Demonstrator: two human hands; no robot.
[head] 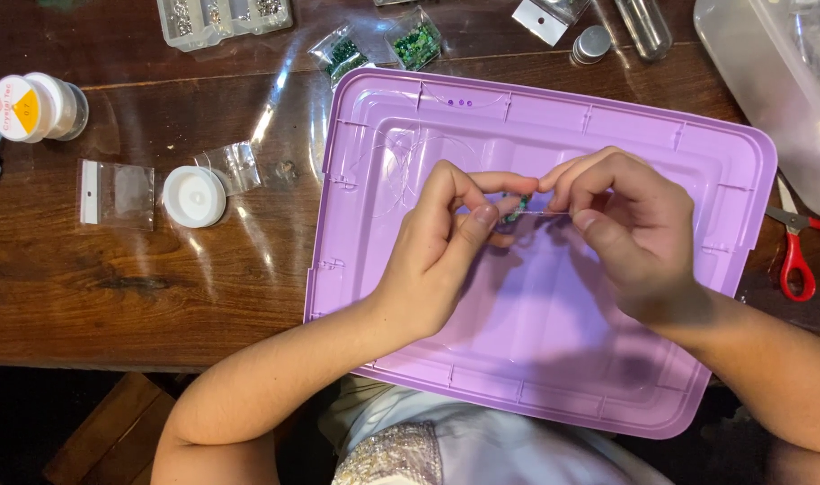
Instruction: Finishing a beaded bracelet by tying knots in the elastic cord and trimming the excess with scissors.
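Both hands meet over a lilac plastic lid [401, 135] lying upside down on the wooden table. My left hand [446, 242] pinches a small string of green beads [518, 211] between thumb and fingers. My right hand [625, 220] pinches the other side, holding a thin clear thread that runs between the fingertips. Loose clear thread and three tiny purple beads [460, 102] lie on the lid near its far edge. Most of the beadwork is hidden by my fingers.
Two small bags of green beads [383, 47] lie beyond the lid. A white spool [194, 196], an empty clear bag [115, 191] and a thread spool [34, 106] sit left. Red-handled scissors [796, 256] and a clear bin [774, 81] are at right.
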